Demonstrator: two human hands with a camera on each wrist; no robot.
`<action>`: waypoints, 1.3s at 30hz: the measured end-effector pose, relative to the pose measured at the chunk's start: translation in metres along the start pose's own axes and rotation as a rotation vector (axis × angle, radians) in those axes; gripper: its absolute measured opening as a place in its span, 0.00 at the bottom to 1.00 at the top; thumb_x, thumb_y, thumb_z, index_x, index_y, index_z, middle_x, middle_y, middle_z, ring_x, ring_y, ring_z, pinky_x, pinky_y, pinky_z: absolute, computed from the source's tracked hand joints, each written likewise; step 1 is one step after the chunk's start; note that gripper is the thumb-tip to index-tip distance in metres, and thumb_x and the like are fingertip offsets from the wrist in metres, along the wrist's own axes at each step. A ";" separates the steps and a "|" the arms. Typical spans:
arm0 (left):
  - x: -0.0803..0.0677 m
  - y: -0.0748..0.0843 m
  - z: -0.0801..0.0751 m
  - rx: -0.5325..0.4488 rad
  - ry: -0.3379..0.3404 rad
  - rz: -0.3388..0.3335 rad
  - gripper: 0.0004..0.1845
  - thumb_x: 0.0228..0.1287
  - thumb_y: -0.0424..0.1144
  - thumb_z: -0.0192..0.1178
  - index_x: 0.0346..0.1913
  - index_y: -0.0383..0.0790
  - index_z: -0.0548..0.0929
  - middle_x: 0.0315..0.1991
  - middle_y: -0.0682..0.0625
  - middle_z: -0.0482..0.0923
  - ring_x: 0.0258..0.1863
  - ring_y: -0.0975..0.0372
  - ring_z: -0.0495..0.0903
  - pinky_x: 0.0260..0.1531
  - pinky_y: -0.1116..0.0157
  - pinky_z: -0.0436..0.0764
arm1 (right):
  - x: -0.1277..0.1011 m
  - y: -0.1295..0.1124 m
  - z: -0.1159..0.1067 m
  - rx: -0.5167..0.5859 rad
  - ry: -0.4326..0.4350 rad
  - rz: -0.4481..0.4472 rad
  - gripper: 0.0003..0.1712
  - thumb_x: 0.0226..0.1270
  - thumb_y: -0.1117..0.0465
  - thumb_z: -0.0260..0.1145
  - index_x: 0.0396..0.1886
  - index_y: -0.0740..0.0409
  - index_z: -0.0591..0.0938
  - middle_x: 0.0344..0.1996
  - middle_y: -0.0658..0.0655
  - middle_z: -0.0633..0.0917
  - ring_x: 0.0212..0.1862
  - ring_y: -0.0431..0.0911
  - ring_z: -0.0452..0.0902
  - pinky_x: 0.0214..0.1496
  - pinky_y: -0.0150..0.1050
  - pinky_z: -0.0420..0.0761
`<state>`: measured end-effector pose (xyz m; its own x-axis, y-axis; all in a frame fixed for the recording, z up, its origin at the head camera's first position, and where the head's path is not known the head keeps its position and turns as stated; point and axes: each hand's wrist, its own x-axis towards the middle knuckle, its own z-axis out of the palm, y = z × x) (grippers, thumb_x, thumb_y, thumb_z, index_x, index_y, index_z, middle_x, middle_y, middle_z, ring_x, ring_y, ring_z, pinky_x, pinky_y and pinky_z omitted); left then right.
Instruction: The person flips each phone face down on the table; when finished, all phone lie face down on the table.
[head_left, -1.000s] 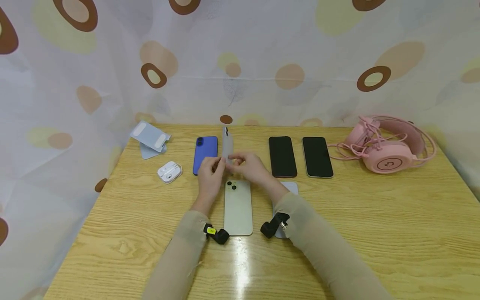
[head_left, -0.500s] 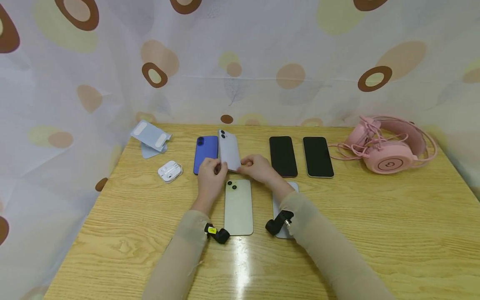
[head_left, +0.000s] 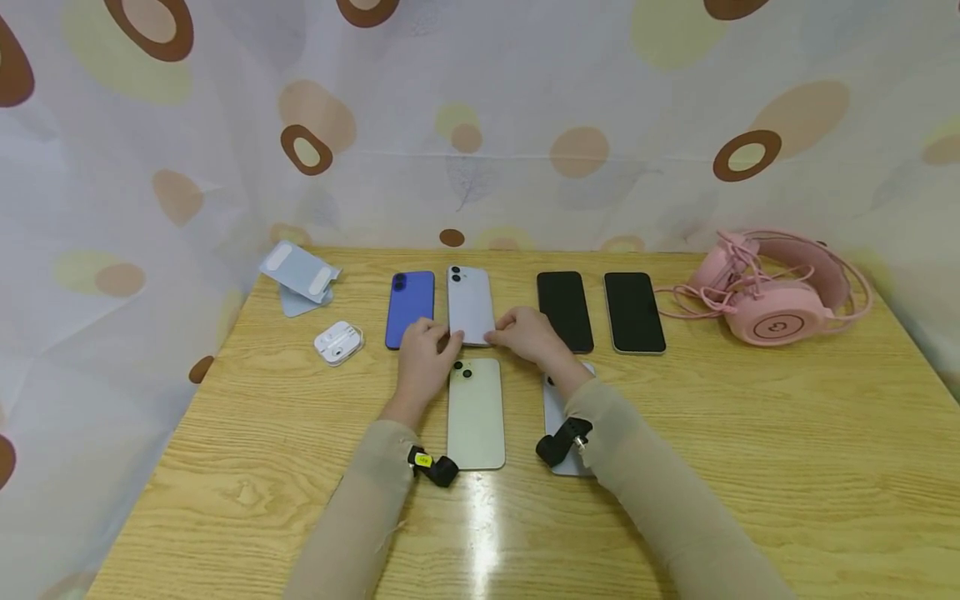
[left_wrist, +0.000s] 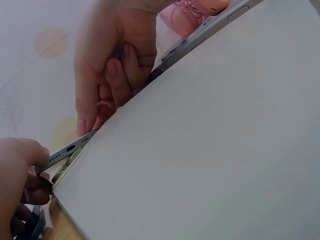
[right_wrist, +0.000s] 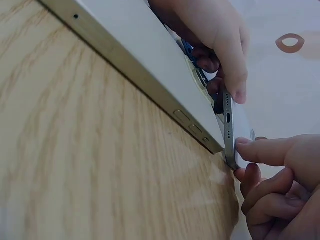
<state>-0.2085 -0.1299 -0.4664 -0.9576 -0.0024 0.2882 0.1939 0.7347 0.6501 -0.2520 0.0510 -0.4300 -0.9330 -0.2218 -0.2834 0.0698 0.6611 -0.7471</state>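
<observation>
Silver phone (head_left: 470, 305) face-down on table (head_left: 750, 433), near end pinched by L grip (head_left: 424, 350) & R grip (head_left: 525, 333) (both closed on it).

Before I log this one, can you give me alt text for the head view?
Both hands, left hand and right hand, hold the near end of a pale phone lying back-up between a blue phone and two dark phones on the wooden table.
</observation>
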 end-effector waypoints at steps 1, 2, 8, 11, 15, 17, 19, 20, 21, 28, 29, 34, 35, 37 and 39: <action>0.000 0.000 0.000 0.005 -0.007 -0.003 0.21 0.67 0.45 0.58 0.48 0.27 0.83 0.39 0.42 0.75 0.41 0.51 0.71 0.43 0.56 0.70 | 0.000 0.001 -0.001 0.000 0.001 -0.001 0.20 0.62 0.52 0.68 0.46 0.63 0.79 0.42 0.59 0.80 0.42 0.49 0.73 0.44 0.42 0.73; 0.000 0.000 0.000 0.012 -0.011 -0.003 0.21 0.67 0.45 0.58 0.48 0.27 0.83 0.40 0.42 0.75 0.41 0.51 0.71 0.43 0.56 0.70 | 0.000 0.002 -0.001 0.002 0.002 -0.001 0.20 0.62 0.52 0.68 0.45 0.63 0.79 0.42 0.59 0.80 0.42 0.49 0.72 0.43 0.42 0.73; 0.001 0.001 0.000 0.070 -0.043 0.005 0.19 0.66 0.44 0.60 0.50 0.30 0.83 0.41 0.43 0.75 0.41 0.52 0.72 0.43 0.56 0.70 | -0.002 0.006 -0.004 -0.004 0.007 -0.007 0.20 0.60 0.53 0.69 0.44 0.64 0.80 0.39 0.58 0.80 0.40 0.48 0.72 0.40 0.39 0.73; 0.001 0.001 -0.001 0.088 -0.052 0.002 0.19 0.66 0.44 0.60 0.50 0.31 0.83 0.40 0.44 0.75 0.40 0.52 0.72 0.43 0.57 0.70 | -0.003 0.006 -0.004 -0.016 0.011 -0.011 0.19 0.60 0.53 0.69 0.43 0.64 0.80 0.37 0.57 0.80 0.38 0.48 0.72 0.38 0.38 0.73; 0.001 0.002 -0.001 0.084 -0.056 -0.017 0.19 0.65 0.44 0.61 0.51 0.32 0.83 0.40 0.44 0.75 0.41 0.52 0.72 0.44 0.57 0.70 | -0.006 0.004 -0.003 -0.032 0.019 -0.015 0.19 0.61 0.54 0.69 0.43 0.64 0.79 0.36 0.57 0.80 0.37 0.47 0.72 0.37 0.38 0.72; 0.001 0.003 -0.001 0.079 -0.053 -0.024 0.19 0.64 0.44 0.62 0.51 0.33 0.83 0.40 0.45 0.75 0.40 0.53 0.71 0.43 0.57 0.70 | -0.007 0.004 -0.004 -0.034 0.025 -0.019 0.18 0.61 0.54 0.68 0.43 0.64 0.79 0.36 0.57 0.80 0.37 0.47 0.72 0.37 0.38 0.72; 0.001 0.004 -0.001 0.077 -0.049 -0.030 0.18 0.64 0.43 0.63 0.50 0.33 0.84 0.39 0.45 0.75 0.40 0.53 0.71 0.43 0.57 0.69 | -0.008 0.003 -0.004 -0.032 0.029 -0.025 0.18 0.61 0.55 0.68 0.43 0.64 0.79 0.36 0.57 0.80 0.37 0.47 0.72 0.37 0.38 0.72; 0.001 0.004 -0.001 0.077 -0.046 -0.030 0.18 0.63 0.43 0.63 0.50 0.34 0.84 0.39 0.45 0.75 0.39 0.53 0.71 0.42 0.58 0.69 | -0.008 0.004 -0.004 -0.029 0.030 -0.029 0.17 0.62 0.55 0.68 0.43 0.64 0.79 0.36 0.57 0.80 0.36 0.47 0.72 0.37 0.38 0.72; 0.001 0.004 -0.001 0.078 -0.045 -0.031 0.17 0.63 0.43 0.63 0.50 0.34 0.84 0.38 0.46 0.75 0.39 0.53 0.71 0.42 0.58 0.69 | -0.009 0.004 -0.004 -0.024 0.030 -0.033 0.17 0.62 0.55 0.68 0.43 0.64 0.80 0.36 0.57 0.80 0.36 0.47 0.72 0.36 0.38 0.72; 0.001 0.006 -0.004 0.031 -0.039 -0.040 0.13 0.62 0.37 0.61 0.45 0.32 0.85 0.35 0.46 0.76 0.38 0.54 0.73 0.42 0.58 0.71 | -0.018 0.012 -0.017 -0.008 0.011 -0.102 0.17 0.64 0.56 0.66 0.47 0.62 0.81 0.32 0.54 0.77 0.33 0.45 0.70 0.31 0.35 0.70; 0.002 0.007 -0.005 0.015 -0.039 -0.044 0.12 0.62 0.36 0.61 0.45 0.32 0.85 0.34 0.47 0.77 0.38 0.54 0.73 0.42 0.59 0.72 | -0.021 0.014 -0.021 -0.010 0.010 -0.115 0.17 0.64 0.56 0.66 0.47 0.62 0.81 0.31 0.54 0.76 0.32 0.45 0.70 0.31 0.35 0.69; 0.007 0.023 -0.008 -0.104 -0.102 -0.068 0.14 0.64 0.36 0.59 0.48 0.32 0.84 0.31 0.49 0.76 0.29 0.59 0.73 0.33 0.62 0.73 | -0.037 0.026 -0.046 -0.012 0.022 -0.171 0.16 0.66 0.57 0.64 0.48 0.63 0.80 0.28 0.54 0.74 0.29 0.46 0.68 0.30 0.37 0.68; 0.009 0.028 -0.007 -0.128 -0.118 -0.065 0.14 0.64 0.37 0.59 0.48 0.32 0.84 0.31 0.49 0.76 0.27 0.59 0.72 0.30 0.64 0.72 | -0.040 0.029 -0.052 -0.019 0.034 -0.171 0.16 0.66 0.56 0.64 0.48 0.62 0.80 0.28 0.53 0.75 0.29 0.46 0.68 0.31 0.38 0.68; 0.014 0.041 -0.003 -0.181 -0.153 -0.062 0.14 0.65 0.37 0.58 0.49 0.33 0.83 0.31 0.49 0.76 0.24 0.61 0.71 0.26 0.66 0.70 | -0.045 0.035 -0.063 -0.041 0.059 -0.168 0.16 0.67 0.55 0.63 0.48 0.61 0.80 0.28 0.54 0.75 0.30 0.47 0.69 0.32 0.39 0.68; 0.019 0.054 0.004 -0.217 -0.171 -0.056 0.14 0.65 0.37 0.59 0.50 0.33 0.83 0.31 0.49 0.75 0.24 0.61 0.70 0.25 0.67 0.69 | -0.049 0.043 -0.072 -0.071 0.088 -0.154 0.16 0.68 0.54 0.63 0.49 0.60 0.80 0.30 0.55 0.76 0.32 0.49 0.69 0.35 0.41 0.69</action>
<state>-0.2170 -0.0880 -0.4289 -0.9866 0.0890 0.1370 0.1632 0.5744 0.8022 -0.2290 0.1420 -0.4044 -0.9581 -0.2630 -0.1131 -0.0983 0.6734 -0.7327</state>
